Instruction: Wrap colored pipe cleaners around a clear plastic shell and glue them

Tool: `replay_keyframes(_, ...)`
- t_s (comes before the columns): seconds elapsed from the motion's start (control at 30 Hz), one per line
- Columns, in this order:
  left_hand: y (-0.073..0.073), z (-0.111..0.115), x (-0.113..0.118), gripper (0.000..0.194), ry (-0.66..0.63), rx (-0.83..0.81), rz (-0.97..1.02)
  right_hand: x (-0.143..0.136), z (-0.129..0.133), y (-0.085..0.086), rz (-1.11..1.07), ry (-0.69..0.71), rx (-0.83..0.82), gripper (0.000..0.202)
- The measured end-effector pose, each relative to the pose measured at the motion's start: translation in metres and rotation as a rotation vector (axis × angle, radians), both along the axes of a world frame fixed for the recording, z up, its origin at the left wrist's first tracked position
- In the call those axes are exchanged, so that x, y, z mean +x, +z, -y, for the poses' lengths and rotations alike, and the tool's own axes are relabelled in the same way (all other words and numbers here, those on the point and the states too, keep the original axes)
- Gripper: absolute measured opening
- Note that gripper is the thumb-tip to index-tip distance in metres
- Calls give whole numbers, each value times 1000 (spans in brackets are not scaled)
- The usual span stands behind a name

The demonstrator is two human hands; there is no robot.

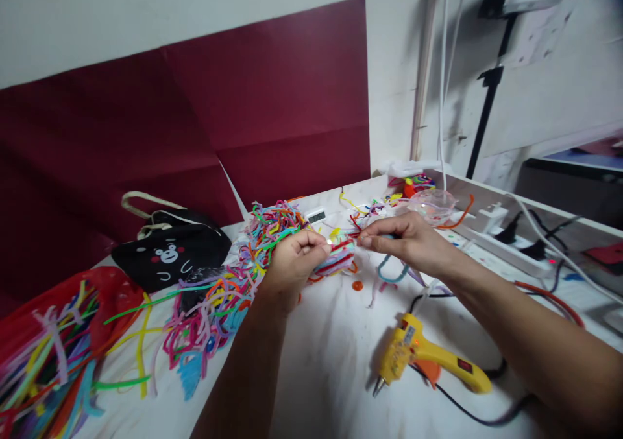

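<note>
My left hand point(298, 262) is closed in a pinch over the table, with a small whitish spot showing at its fingertips. Facing it, my right hand point(411, 239) also pinches, thumb against fingers; whatever is in it is too small to name. Between and behind the fingertips lies a bundle of red, pink and blue pipe cleaners point(341, 262). A bent grey-blue pipe cleaner point(393, 278) rests below my right hand. Just beyond my left hand rises a large heap of multicoloured pipe cleaners point(272, 225).
A yellow hot glue gun point(423, 355) lies in front, its cord running right. A red bag point(117, 290) of pipe cleaners and a black cloth bag point(170, 248) stand left. A power strip point(506, 248), clear plastic container point(433, 204) and small digital display point(316, 216) sit further back.
</note>
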State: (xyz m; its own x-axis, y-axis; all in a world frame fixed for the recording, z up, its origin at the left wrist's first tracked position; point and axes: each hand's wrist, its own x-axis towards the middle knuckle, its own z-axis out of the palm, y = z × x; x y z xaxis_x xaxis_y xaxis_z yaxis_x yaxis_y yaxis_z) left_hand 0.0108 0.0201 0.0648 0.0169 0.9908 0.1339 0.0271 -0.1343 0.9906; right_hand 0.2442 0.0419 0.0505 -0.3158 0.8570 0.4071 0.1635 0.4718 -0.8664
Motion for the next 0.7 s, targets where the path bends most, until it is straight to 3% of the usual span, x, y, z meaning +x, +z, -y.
replay_keyframes(0.17, 0, 1, 4, 19, 11, 8, -5, -3, -1, -1, -36, -30, -18, 23)
replay_keyframes(0.43, 11, 9, 12, 20, -7, -10, -7, -8, 0, -7, -34, -103, 91, 17)
replay_keyframes(0.7, 4, 6, 13, 15, 35, 36, -1, -12, 4, -4, -90, -98, 95, 18)
